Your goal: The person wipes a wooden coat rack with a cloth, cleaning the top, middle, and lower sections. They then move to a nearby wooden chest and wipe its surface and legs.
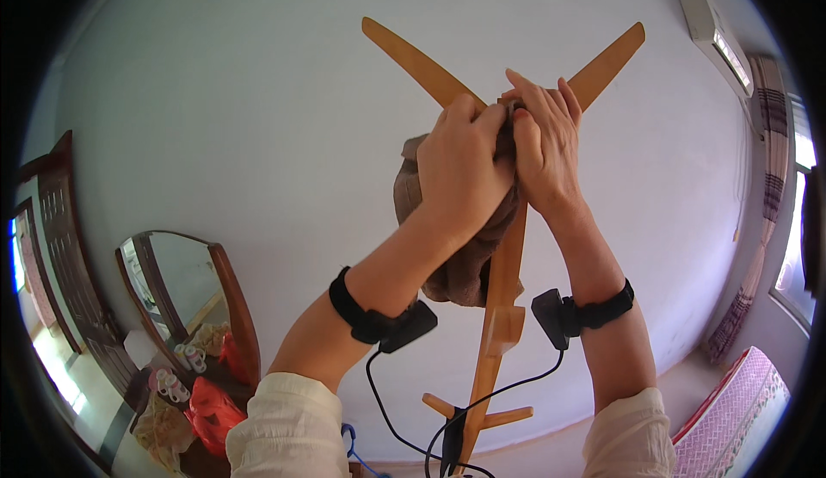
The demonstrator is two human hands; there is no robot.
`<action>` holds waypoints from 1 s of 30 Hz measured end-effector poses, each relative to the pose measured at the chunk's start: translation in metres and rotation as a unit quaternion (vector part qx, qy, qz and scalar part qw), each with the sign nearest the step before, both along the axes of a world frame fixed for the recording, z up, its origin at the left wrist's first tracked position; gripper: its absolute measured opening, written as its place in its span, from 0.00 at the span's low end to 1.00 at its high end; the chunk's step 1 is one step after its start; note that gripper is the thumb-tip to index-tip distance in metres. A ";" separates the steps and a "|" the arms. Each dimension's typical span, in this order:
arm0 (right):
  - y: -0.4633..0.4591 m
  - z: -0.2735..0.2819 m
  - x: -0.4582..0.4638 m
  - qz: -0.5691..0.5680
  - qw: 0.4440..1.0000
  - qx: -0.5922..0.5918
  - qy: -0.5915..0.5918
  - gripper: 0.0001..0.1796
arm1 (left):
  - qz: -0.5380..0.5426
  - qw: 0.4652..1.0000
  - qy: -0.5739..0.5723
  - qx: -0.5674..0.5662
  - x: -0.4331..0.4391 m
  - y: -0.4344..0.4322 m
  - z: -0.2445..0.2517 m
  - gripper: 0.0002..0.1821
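Observation:
A wooden coat stand (507, 265) rises in front of me, with two long flat arms spreading left and right at its top. Brown plush cloth (459, 278), perhaps a towel or garment, hangs in folds down the left side of its post. My left hand (461, 162) is closed on the bunched upper part of this cloth, just below the left arm. Right beside it, my right hand (548, 136) holds the cloth's top edge at the post, its thumb against the fabric and its fingers reaching upward. The hands hide the stand's upper joint and the gripped fabric.
Lower on the post are a wooden bracket (507, 329) and short pegs (510, 417), with a black strap (454, 439) hanging there. Black cables (393, 423) run down from devices on my forearms. A mirror (187, 278) and red plastic bag (213, 417) are lower left; a bed (735, 413) is lower right.

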State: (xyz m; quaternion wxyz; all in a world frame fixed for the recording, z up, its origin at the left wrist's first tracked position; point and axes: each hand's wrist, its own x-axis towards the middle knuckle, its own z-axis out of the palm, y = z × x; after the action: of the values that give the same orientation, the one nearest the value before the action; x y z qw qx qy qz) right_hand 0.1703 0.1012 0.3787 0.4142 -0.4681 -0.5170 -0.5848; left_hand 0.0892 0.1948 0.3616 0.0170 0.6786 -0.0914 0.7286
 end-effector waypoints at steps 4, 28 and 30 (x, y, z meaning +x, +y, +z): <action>0.000 0.000 -0.004 -0.005 1.000 0.014 -0.008 0.23 | 0.048 0.998 -0.010 0.038 -0.003 0.014 0.024 0.06; -0.001 -0.002 -0.004 -0.005 1.000 0.024 -0.014 0.21 | 0.231 0.901 0.364 0.052 -0.057 0.142 0.267 0.15; -0.002 -0.001 -0.004 -0.001 0.999 0.029 -0.016 0.20 | 0.210 0.902 0.375 0.045 -0.058 0.149 0.267 0.16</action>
State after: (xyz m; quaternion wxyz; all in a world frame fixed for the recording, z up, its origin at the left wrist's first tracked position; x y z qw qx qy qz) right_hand 0.1664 0.0993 0.3773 0.4186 -0.4471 -0.5059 -0.6074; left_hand 0.0311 0.3441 0.6288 -0.1337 0.9053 0.0332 0.4017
